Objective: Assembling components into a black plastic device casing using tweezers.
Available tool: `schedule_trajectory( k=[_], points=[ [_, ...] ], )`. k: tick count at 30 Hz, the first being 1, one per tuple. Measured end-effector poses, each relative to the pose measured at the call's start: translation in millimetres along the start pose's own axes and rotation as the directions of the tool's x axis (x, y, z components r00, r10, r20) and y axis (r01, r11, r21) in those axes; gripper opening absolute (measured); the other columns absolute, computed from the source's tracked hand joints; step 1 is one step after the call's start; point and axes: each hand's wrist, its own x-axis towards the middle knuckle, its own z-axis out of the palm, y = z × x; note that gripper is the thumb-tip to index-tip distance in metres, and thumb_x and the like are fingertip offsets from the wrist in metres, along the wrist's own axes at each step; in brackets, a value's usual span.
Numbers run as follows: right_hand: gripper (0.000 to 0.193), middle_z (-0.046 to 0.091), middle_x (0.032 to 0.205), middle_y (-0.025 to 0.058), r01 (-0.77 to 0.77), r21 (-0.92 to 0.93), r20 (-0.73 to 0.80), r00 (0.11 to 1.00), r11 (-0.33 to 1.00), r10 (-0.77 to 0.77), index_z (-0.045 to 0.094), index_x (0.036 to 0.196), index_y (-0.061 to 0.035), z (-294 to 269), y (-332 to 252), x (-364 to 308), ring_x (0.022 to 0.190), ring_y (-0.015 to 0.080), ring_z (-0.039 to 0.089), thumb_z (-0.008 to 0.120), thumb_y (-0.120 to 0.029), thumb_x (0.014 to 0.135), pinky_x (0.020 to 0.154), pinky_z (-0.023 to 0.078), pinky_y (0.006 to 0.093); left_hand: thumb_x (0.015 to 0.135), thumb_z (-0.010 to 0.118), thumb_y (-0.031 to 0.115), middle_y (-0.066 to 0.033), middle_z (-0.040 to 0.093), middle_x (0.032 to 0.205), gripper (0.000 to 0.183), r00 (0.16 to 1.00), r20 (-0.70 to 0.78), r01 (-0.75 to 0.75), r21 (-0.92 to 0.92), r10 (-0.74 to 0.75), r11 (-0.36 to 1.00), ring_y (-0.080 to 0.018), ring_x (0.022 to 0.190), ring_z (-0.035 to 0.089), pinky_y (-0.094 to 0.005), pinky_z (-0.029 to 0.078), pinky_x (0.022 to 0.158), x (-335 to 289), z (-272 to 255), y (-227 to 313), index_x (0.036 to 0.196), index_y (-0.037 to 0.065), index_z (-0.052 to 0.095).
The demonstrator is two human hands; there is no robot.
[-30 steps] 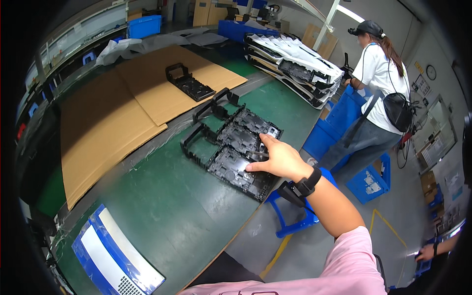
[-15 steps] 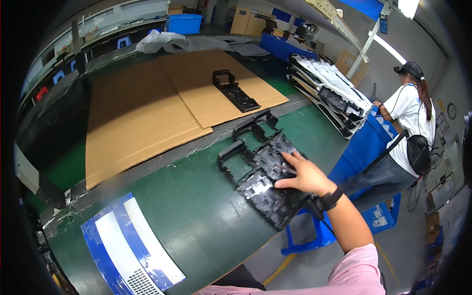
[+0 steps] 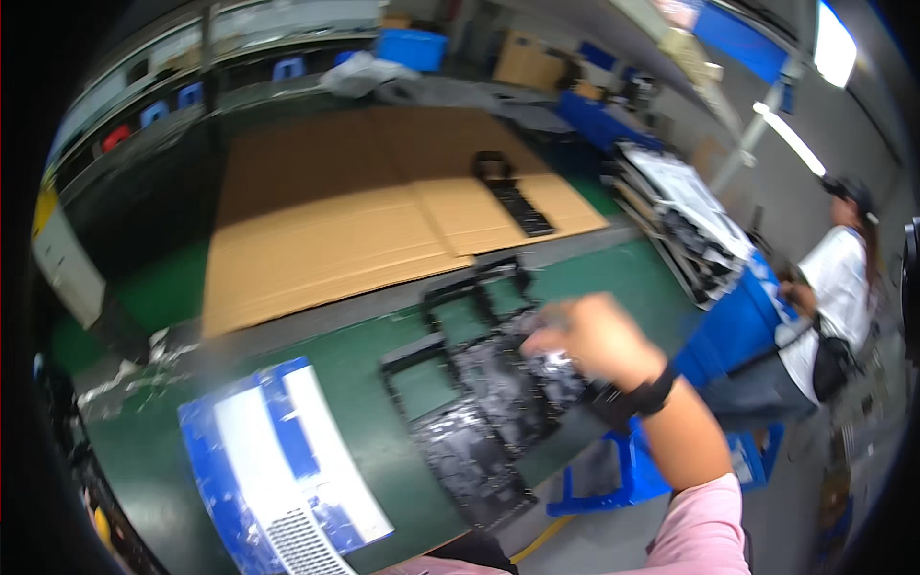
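The right hand [image 3: 596, 337] comes in from the lower right, with a pink sleeve [image 3: 700, 537] and a black wristband [image 3: 652, 395] on the arm. The picture is blurry here. The hand looks loosely curled and rests on the top of a stack of black plastic frames [image 3: 479, 412]. I cannot tell if the fingers grip a frame or only press on it. The left hand is not in the picture.

The frames are hard, dark and a bit shiny. They are flat, with thin bars around square holes at one end and bumpy, busy parts at the other end. The stack lies on a smooth green table [image 3: 287, 335], near its right edge. Its long side runs from the near edge of the table, by the person, up and away toward the cardboard. The end with the open square holes points away from the person.

Behind the stack lie big flat sheets of brown cardboard [image 3: 326, 230]. They look dull and smooth. One more black plastic piece [image 3: 513, 196], long and thin, lies on the cardboard, well apart from the stack. To the left of the stack, near the front, lies a flat blue and white sheet [image 3: 278, 460].

On the right, past the table edge, another pile of black and white trays [image 3: 680, 225] sits on a blue bin [image 3: 738, 326]. Another person in a white shirt [image 3: 839, 278] stands next to it. A blue stool [image 3: 623, 479] stands on the floor below the arm. Nothing lies between the hand and the stack.
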Motion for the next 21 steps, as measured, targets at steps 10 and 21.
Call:
schedule_trajectory(
  k=[10, 21],
  points=[
    [0.038, 0.060, 0.091, 0.0185, 0.032, -0.353, -0.372, 0.912, 0.935, -0.172, 0.058, 0.097, -0.0008, 4.7, 204.7, 172.5, 0.091, 0.0325, 0.056, 0.059, 0.003, 0.059, 0.079, 0.043, 0.0356, 0.082, 0.049, 0.010, -0.0006, 0.056, 0.088, 0.028, 0.998, 0.053, 0.026, -0.024, -0.024, 0.999, -0.0104, 0.071, 0.055, -0.0208, 0.045, 0.061, -7.0, 25.9, -10.3, 0.110, 0.007, 0.050],
    [0.025, 0.058, 0.088, 0.0192, 0.014, -0.208, -0.452, 0.886, 0.978, -0.109, 0.056, 0.092, 0.0048, -14.3, 222.3, 2.5, 0.082, 0.0330, 0.056, 0.059, 0.005, 0.068, 0.074, 0.043, 0.0364, 0.080, 0.051, 0.004, -0.0030, 0.057, 0.082, 0.018, 0.957, 0.276, 0.138, -0.175, -0.086, 0.975, -0.0103, 0.067, 0.055, -0.0227, 0.048, 0.059, 14.9, 6.1, -20.4, 0.098, 0.006, 0.051]
  ],
)
